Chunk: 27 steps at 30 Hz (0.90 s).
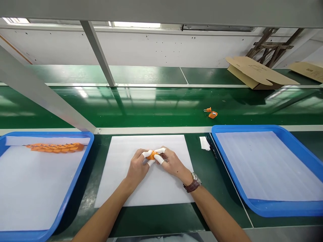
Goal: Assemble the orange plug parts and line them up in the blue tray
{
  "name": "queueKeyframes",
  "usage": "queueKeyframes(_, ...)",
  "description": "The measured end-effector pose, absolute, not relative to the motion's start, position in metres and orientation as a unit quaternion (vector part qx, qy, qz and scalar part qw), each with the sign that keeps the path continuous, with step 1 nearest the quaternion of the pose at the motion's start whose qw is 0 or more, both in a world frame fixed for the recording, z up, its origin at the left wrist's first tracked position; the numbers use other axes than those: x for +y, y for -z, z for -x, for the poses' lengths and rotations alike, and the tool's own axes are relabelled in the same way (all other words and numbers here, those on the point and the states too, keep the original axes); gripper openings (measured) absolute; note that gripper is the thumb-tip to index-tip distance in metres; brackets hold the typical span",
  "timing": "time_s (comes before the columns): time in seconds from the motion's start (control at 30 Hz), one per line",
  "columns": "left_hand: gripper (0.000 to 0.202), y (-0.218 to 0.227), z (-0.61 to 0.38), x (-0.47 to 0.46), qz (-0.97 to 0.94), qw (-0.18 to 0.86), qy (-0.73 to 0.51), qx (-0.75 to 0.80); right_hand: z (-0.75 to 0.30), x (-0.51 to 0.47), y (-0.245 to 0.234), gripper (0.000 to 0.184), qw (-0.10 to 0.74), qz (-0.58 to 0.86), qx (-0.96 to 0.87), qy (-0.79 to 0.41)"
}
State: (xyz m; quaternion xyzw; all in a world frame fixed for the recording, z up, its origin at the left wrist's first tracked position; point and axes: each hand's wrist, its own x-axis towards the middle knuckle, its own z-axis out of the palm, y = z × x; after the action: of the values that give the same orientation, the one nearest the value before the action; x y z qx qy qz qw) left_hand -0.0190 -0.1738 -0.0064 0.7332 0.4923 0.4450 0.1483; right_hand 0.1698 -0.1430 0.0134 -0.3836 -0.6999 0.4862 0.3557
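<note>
Both my hands meet over a white sheet [121,161] and hold one small orange plug [151,156] between them. My left hand [138,168] pinches the plug from the left with thumb and fingers. From the other side, my right hand [172,163] grips it with white-covered fingertips. White finger covers are on several fingertips of both hands. Much of the plug is hidden behind my fingers. In the blue tray at the left [84,171], a row of orange plugs [57,148] lies overlapping on white paper.
Another blue tray [262,210], lined with white paper, stands at the right. Beside it are a white slip [204,143] and thin black items [212,146]. Two orange plugs [213,115] lie on the green belt [151,111]. A cardboard box [259,72] sits behind; a grey post [63,106] slants left.
</note>
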Motion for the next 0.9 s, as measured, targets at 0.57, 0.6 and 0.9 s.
queueKeyframes(0.57,0.033,0.006,0.015,-0.172,-0.756,0.111,-0.438,0.473,-0.160,-0.141,-0.005,0.008,0.355,0.425,-0.690,-0.467)
queueKeyframes(0.6,0.032,0.007,0.015,-0.172,-0.759,0.105,-0.436,0.472,-0.160,-0.142,-0.005,0.008,0.355,0.425,-0.694,-0.461)
queueKeyframes(0.9,0.038,0.002,0.028,-0.171,-0.720,0.165,-0.406,0.538,-0.163,-0.138,-0.004,0.036,0.377,0.424,-0.579,-0.585)
